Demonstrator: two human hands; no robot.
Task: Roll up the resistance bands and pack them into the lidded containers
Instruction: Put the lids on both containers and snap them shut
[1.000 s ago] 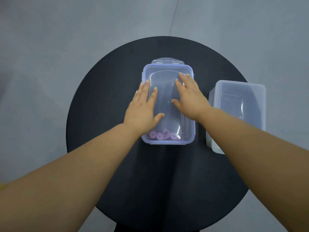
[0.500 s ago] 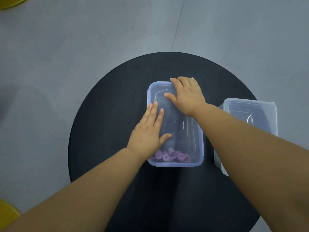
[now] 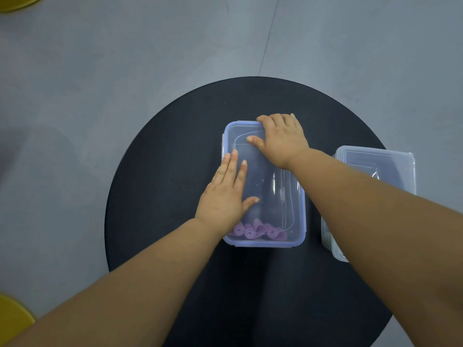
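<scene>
view: my single feed, head-worn wide-angle | aim: forward and steeply down onto the round black table | range: near, lidded container mid-frame, left hand and right hand on it, forearms entering from the bottom corners | margins: grey floor

Round black counter on grey floor, floor seam beyond it. Yellow object top-left corner, yellow disc bottom-left edge.

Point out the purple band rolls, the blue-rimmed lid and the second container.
purple band rolls (image 3: pixel 250 232): head view, end of the middle roll.
blue-rimmed lid (image 3: pixel 265 186): head view, bare clear middle panel.
second container (image 3: pixel 385 161): head view, its lid top.
</scene>
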